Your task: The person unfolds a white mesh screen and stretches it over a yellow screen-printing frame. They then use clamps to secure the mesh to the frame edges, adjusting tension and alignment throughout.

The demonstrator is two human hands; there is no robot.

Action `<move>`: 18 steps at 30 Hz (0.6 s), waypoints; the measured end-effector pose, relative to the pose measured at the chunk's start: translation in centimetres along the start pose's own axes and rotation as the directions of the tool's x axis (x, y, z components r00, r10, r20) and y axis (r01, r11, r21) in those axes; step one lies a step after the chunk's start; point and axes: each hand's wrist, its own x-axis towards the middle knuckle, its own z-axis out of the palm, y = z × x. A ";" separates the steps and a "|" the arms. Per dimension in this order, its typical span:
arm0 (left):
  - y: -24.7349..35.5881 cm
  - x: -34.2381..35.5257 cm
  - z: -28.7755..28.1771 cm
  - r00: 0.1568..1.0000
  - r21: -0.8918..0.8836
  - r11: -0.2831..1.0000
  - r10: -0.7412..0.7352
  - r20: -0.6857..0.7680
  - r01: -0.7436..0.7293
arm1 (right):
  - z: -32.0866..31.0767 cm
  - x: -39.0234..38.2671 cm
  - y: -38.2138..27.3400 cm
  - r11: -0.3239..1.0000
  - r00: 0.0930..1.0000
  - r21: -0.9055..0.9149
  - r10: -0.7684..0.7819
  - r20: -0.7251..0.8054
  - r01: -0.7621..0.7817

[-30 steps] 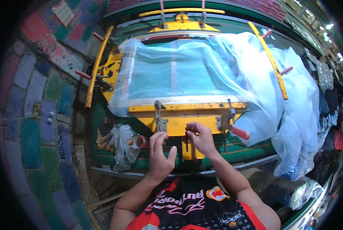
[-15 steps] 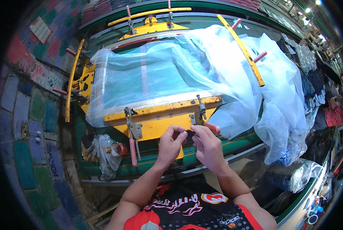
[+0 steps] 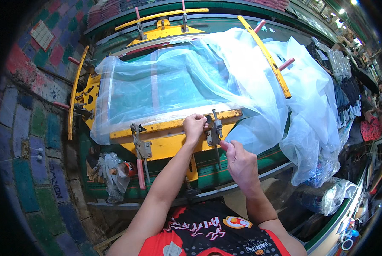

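My right hand [image 3: 240, 164] is closed round the pink handle [image 3: 224, 145] of the right metal toggle clamp [image 3: 215, 129] on the front yellow bracket [image 3: 171, 145]. My left hand [image 3: 194, 126] has its fingers curled against the yellow bar [image 3: 152, 130], just left of that clamp; what they hold is hidden. Sheer white mesh fabric [image 3: 174, 81] lies over the frame inside the yellow clamping bars and spills in loose folds to the right. A second clamp [image 3: 137, 136], with its pink handle pointing down, sits at the bar's left end.
Side yellow bars [image 3: 265, 55] with pink handles stand left and right, another [image 3: 161, 17] at the back. A plastic bag and jar [image 3: 116, 175] are on the green bench's left. A painted block wall or floor [image 3: 37, 153] lies left; piled cloth [image 3: 372, 128] is at right.
My left hand has moved forward and up onto the yellow bar beside the right clamp. My right hand has moved right and taken hold of that clamp's pink handle.
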 end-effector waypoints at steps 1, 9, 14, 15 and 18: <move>-0.1 0.1 0.2 1.000 0.018 1.000 0.014 -0.003 -0.014 | 0.2 -0.1 0.1 0.999 0.999 0.044 -0.021 -0.030 0.022; 0.2 0.3 0.5 1.000 0.065 0.998 0.019 -0.019 -0.018 | 2.6 -4.5 1.6 0.985 0.969 0.081 -0.135 -0.208 0.155; 0.5 0.2 0.5 0.999 0.087 0.996 0.034 -0.042 -0.030 | 5.1 -6.5 3.2 0.963 0.964 0.242 -0.054 -0.261 0.119; 0.6 0.2 0.5 0.999 0.090 0.996 0.023 -0.047 -0.018 | 5.7 -6.7 3.5 0.953 0.960 0.273 -0.051 -0.275 0.129; 0.7 0.1 0.5 0.998 0.097 0.995 0.017 -0.059 -0.011 | 7.6 -7.0 4.5 0.943 0.943 0.275 -0.098 -0.317 0.190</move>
